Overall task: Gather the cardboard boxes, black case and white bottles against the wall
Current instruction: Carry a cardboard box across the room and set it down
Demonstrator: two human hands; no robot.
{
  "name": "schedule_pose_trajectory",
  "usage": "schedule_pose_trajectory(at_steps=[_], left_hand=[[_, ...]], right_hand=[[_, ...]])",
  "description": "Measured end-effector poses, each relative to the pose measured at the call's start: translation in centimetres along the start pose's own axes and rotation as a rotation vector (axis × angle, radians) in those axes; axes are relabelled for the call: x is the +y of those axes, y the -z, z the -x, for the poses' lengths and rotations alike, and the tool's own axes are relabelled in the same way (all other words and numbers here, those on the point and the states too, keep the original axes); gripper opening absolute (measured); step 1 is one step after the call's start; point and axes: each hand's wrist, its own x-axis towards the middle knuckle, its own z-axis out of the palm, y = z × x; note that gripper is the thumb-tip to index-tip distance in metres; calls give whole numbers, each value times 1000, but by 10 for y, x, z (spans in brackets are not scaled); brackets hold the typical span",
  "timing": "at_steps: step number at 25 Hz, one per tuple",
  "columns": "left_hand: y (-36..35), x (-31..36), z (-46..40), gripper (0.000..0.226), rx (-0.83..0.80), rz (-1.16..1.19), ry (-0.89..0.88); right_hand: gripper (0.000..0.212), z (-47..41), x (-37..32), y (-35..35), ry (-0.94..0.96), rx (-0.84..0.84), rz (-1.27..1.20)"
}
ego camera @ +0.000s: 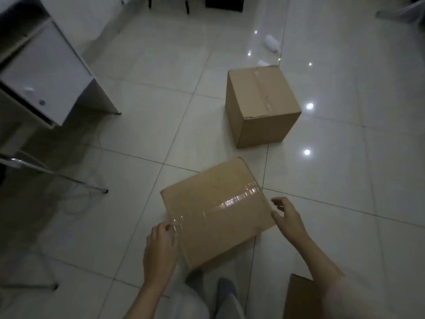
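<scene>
A taped cardboard box (pixel 216 212) lies on the tiled floor just in front of me. My left hand (pixel 161 247) rests against its left side, fingers bent down along the edge. My right hand (pixel 287 217) hovers at its right corner with fingers spread and relaxed, holding nothing. A second cardboard box (pixel 259 104) stands farther off. Behind it one white bottle (pixel 271 43) lies on the floor, and another white bottle (pixel 263 63) peeks over the box's top. Part of a third cardboard box (pixel 299 295) shows at the bottom right, beside my right forearm.
A white desk cabinet (pixel 46 72) stands at the left, with metal chair legs (pixel 69 180) below it. A dark object (pixel 224 3) sits at the top edge, beside furniture legs. My feet (pixel 225 293) are right behind the near box.
</scene>
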Motion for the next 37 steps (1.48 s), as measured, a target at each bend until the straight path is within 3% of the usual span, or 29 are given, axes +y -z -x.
schedule_pose_trajectory(at_steps=[5,8,10,13,16,22,32,37], left_hand=[[-89,-37,-64,54,9,22,256],[-130,-53,-93,79,-67,201,405],[-151,-57,-110,84,-119,354,482],[-160,-62,-126,78,-88,378,521],[-145,-53,-136,76,-34,309,471],[-41,20,-172,81,86,199,480],[266,150,-240,84,235,439,160],[370,199,-307,87,251,565,44]], right_hand=[[52,-96,67,-47,-62,-2,169],[69,-138,96,-74,-126,-20,256],[76,-156,107,-84,-207,-40,188],[60,-166,105,-87,-265,14,63],[50,-173,81,-78,-207,15,35],[46,-183,-36,-37,-67,-24,43],[41,-174,-372,55,229,24,-45],[38,-212,-507,69,289,32,-35]])
